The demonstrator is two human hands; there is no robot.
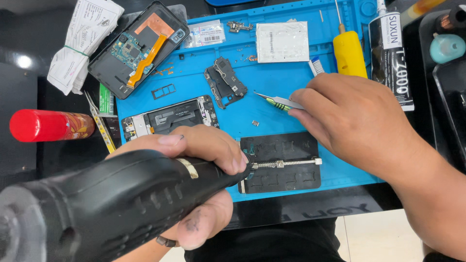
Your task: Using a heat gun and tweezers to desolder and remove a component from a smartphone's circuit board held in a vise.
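My left hand (204,160) grips a thick black handheld tool (107,204) whose tip points at a black board holder with a metal clamp bar (281,164) on the blue work mat (276,87). My right hand (354,116) holds green-handled metal tweezers (274,100), their tips pointing left above the mat. A tiny loose part (255,123) lies just below the tweezer tips. A black phone mid-frame piece (224,82) lies left of the tweezers.
An opened phone with orange flex cable (138,48) lies at the mat's top left. A phone frame (170,116), SIM tray (163,90), silver pouch (282,41), yellow-handled tool (349,52), glue tube (391,53), red can (48,124) and folded papers (82,41) surround the mat.
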